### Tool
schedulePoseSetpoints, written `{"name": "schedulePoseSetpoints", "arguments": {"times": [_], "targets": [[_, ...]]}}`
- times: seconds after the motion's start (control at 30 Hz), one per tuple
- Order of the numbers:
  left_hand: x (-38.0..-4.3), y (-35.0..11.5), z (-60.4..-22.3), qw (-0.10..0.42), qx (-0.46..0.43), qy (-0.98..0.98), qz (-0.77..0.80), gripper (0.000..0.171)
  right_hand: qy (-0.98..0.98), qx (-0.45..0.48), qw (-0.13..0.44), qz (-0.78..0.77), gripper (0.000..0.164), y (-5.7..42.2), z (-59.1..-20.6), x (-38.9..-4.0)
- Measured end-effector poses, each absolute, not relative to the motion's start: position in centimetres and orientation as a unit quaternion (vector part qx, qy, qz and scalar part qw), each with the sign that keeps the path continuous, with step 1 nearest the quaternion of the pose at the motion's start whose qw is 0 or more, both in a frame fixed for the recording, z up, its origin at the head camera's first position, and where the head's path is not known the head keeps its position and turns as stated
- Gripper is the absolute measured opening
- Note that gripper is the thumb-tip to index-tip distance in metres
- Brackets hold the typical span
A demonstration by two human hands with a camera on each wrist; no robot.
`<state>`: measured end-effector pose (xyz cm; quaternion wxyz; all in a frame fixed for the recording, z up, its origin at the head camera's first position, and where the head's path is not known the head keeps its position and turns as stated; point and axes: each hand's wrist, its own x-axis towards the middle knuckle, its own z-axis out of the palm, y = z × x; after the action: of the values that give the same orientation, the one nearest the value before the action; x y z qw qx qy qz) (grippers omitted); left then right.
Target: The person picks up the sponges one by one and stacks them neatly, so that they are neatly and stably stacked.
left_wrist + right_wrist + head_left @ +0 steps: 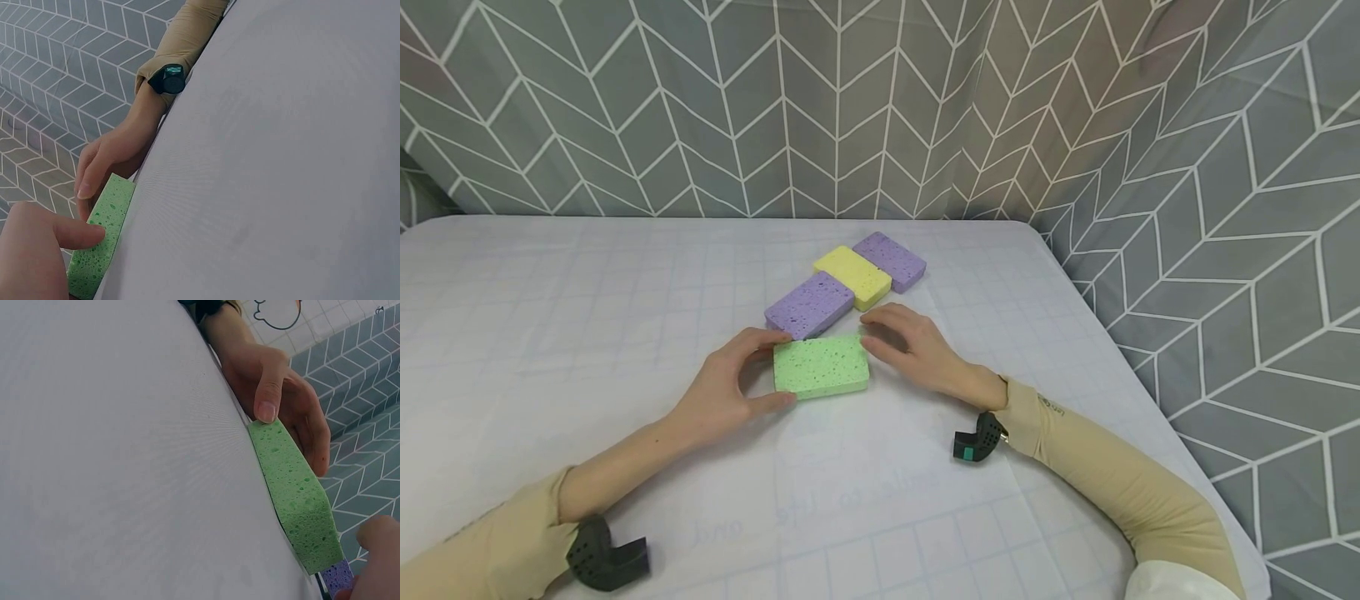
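Beige sleeves (1105,479) lay nearest; the left hand (717,390) pinched a green cellulose sponge (822,367), the right hand (927,354) loosely parted beside it.

You face a white-lined grey herringbone fabric curtain (700,108), which hangs behind the white, faintly blue-gridded, round-cornered tabletop (550,325) and continues along its right side, rippled in places. Faint lettering (792,512) marks the tabletop near you; under soft light, the curtain looks brownish right of centre.
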<state>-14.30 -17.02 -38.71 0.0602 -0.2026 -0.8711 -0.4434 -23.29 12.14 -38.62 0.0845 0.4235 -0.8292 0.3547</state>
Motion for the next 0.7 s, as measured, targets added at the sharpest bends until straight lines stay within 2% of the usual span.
{"name": "schedulePoseSetpoints", "arguments": {"times": [0.37, 0.7], "targets": [[-14.32, -17.03, -38.67, 0.066, -0.205, -0.873, -0.438, 0.070, -0.842, 0.389, 0.111, 0.356, 0.034, 12.18, -38.87, -23.67], [-14.16, -16.87, -38.53, 0.061, -0.201, -0.875, -0.436, 0.070, -0.856, 0.361, 0.107, 0.354, 0.036, 12.28, -38.66, -23.68]]}}
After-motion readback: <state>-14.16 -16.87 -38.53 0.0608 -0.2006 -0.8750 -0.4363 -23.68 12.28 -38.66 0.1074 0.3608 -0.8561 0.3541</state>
